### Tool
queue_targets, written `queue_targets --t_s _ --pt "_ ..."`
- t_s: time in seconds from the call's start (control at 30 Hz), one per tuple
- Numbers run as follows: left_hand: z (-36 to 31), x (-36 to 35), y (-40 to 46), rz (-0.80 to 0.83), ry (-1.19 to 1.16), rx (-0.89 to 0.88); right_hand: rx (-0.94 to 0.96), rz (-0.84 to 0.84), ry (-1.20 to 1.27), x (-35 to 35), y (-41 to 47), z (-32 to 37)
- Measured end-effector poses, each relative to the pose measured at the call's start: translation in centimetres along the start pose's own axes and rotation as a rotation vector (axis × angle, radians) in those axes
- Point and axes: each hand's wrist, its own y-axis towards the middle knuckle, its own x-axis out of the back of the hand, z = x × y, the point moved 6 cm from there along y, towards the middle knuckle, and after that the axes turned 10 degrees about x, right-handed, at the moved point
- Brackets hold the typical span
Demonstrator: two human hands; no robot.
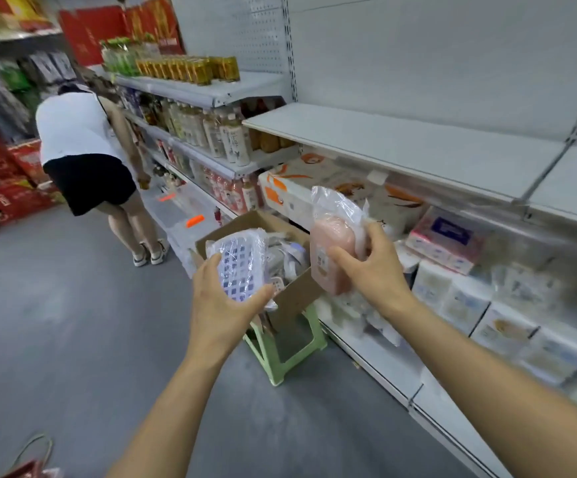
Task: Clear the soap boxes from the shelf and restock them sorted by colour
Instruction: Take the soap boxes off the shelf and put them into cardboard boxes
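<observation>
Above a cardboard box (pixel 294 291) of wrapped soap boxes, two bare hands each hold one item. At the middle of the view, the left hand (pixel 223 298) curls its fingers and thumb around a white soap box (pixel 242 262) with a purple grid pattern, sealed in clear plastic, its long axis pointing toward 12 o'clock. Just to its 3 o'clock, the right hand (pixel 371 270) grips a pink soap box (pixel 332 250), also plastic-wrapped, standing nearly upright. The cardboard box sits on a green stool (pixel 280 350) on a grey floor (pixel 56 322). At 2 o'clock runs a bare white shelf (pixel 418 146), with tissue packs (pixel 452 236) beneath it. At 10 o'clock, another person (pixel 87 160) bends toward shelves of bottled drinks (pixel 218 132).
</observation>
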Motion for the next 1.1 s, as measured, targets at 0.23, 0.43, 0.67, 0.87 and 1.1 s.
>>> queue_targets --t_s 0.23,0.43,0.67,0.87,1.1 --pt "6.8 -0.2 14.8 0.026 -0.008 0.115 -0.121 0.067 -0.028 -11.7 9.3 -6.5" --pt "13.7 -3.4 32.5 0.145 0.084 0.142 -0.335 0.002 -0.031 -24.6 18.1 -16.1" --pt "24.3 -11.8 52.4 0.395 0.242 0.217 -0.684 -0.05 -0.037 -41.0 26.0 -28.4" --pt "33.3 -19.9 60.0 0.612 0.449 0.291 -0.939 -0.106 -0.002 -48.4 29.3 -37.8" --pt "37.6 -24.9 60.8 0.769 0.565 0.289 -1.055 -0.107 -0.025 -50.5 29.7 -42.4"
